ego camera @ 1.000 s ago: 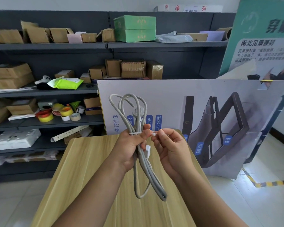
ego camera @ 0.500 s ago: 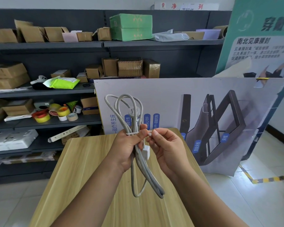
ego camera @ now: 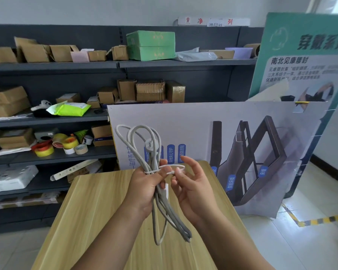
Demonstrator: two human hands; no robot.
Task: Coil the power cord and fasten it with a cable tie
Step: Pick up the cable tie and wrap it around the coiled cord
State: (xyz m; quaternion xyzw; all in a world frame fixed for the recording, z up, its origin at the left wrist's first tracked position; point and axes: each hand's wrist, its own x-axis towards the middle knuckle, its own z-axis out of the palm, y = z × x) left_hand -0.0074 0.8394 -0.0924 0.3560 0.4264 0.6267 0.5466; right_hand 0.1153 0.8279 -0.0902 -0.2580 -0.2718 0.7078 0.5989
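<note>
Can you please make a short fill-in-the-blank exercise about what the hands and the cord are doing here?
1. The left hand grips the coiled ____ cord.
2. The right hand pinches the white cable ____.
3. Both hands are above a ____ table.

Missing words: grey; tie; wooden

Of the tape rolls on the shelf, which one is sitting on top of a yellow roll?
The red roll of tape, leftmost in the cluster, resting on the yellow roll; the others sit beside it.

bright daylight, floor glare, edges warped
</note>
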